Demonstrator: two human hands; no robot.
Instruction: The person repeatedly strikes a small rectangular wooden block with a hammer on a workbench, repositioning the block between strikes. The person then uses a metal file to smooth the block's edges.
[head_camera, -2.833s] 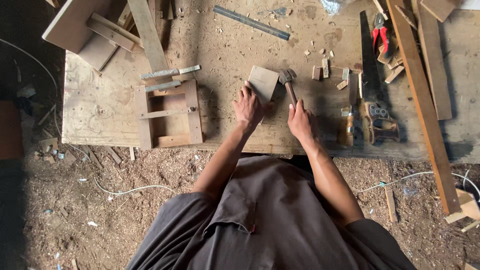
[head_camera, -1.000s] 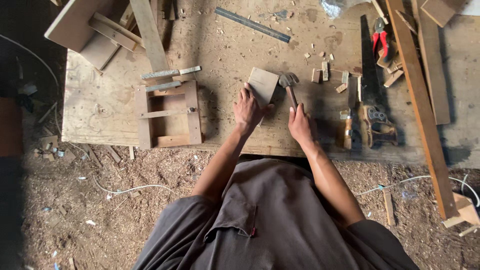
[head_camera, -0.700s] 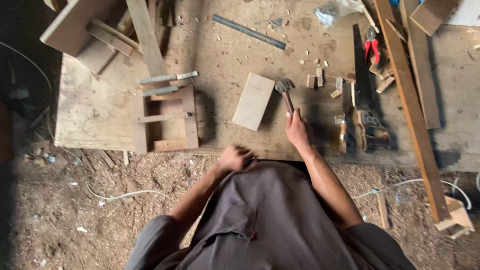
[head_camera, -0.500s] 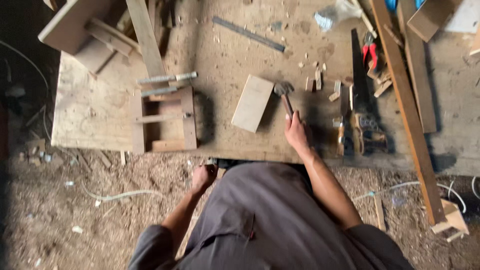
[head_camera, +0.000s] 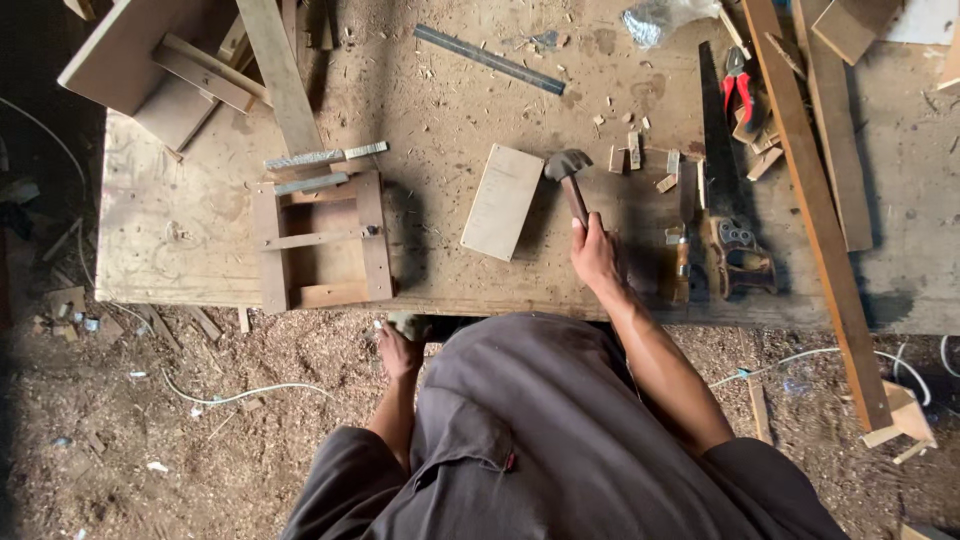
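My right hand (head_camera: 596, 252) grips the wooden handle of a hammer (head_camera: 567, 175) whose head rests on the plywood workbench (head_camera: 440, 110). Just left of the hammer head a small flat wooden board (head_camera: 502, 201) lies on the bench, untouched. My left hand (head_camera: 399, 345) hangs below the bench's front edge, over the sawdust floor, closed around a small greyish object that I cannot identify.
A wooden frame (head_camera: 320, 240) sits at the bench's left front. A handsaw (head_camera: 724, 200), a chisel (head_camera: 683, 250), red pliers (head_camera: 738, 95), small wood offcuts (head_camera: 640, 155), a metal ruler (head_camera: 490, 60) and long planks (head_camera: 810, 190) lie around. Cables trail on the floor.
My left hand let go of the board, which now lies flat, and dropped below the bench edge, where it now holds a small object. My right hand stays on the hammer.
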